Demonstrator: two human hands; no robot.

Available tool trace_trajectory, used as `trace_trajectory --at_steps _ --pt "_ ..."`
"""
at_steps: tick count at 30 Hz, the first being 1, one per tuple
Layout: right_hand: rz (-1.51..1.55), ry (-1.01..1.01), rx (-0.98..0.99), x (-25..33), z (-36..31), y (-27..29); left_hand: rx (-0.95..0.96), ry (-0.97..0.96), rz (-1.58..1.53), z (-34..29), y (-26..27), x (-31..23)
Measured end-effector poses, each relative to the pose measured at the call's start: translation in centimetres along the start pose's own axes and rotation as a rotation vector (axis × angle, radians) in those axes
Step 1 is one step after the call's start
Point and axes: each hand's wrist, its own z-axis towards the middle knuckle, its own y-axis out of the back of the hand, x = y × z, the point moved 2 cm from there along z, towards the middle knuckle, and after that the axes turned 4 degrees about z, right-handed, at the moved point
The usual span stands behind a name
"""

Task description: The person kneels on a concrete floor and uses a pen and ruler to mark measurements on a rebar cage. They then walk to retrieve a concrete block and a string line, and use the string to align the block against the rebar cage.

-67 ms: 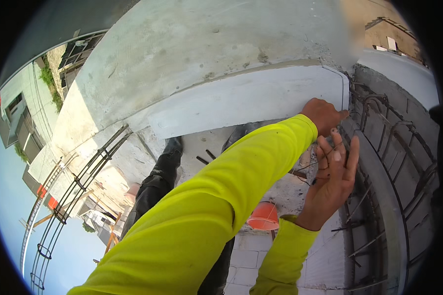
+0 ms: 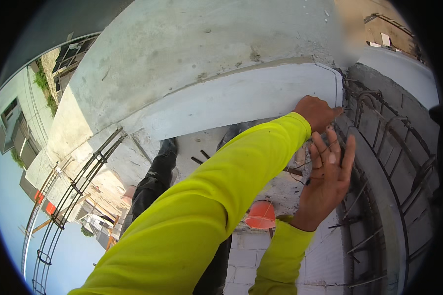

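My left hand (image 2: pixel 320 114) reaches across to the right end of a pale smooth slab (image 2: pixel 241 101). Its fingers are closed, with the index fingertip beside the dark bent rebar (image 2: pixel 366 98); what they grip is too small to make out. Just below it, my right hand (image 2: pixel 325 182) is turned palm up, fingers stretched upward and thumb laid across the palm. Thin dark wire (image 2: pixel 305 164) crosses that palm under the thumb, its loose ends sticking out on the left. Both sleeves are bright yellow.
A grey beam or pipe (image 2: pixel 379 172) curves down the right side, among rebar and a block wall. Below the hands sits an orange bucket (image 2: pixel 261 215). On the left, a rebar cage (image 2: pixel 79 187) projects outward. My dark-trousered leg (image 2: pixel 155 177) stands beneath the slab.
The whole view has shifted slightly, so the scene sits a little further left. Both hands keep nearly the same pose.
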Motion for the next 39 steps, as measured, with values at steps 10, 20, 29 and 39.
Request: trace_trajectory --at_steps 10,20,29,39 --pt "-0.14 0.157 0.355 0.0 -3.3 5.9 0.155 0.008 0.056 0.3 1.3 -1.0" --pt "0.125 0.085 -0.055 -12.5 10.9 10.1 -0.007 -0.072 0.111 0.7 -0.3 -0.2" --pt "0.215 0.319 -0.056 -13.0 15.3 10.5 -0.001 -0.081 0.092 0.7 0.1 -0.3" --pt "0.05 0.355 -0.031 -13.8 15.6 11.7 -0.006 -0.083 0.126 0.6 -0.1 -0.6"
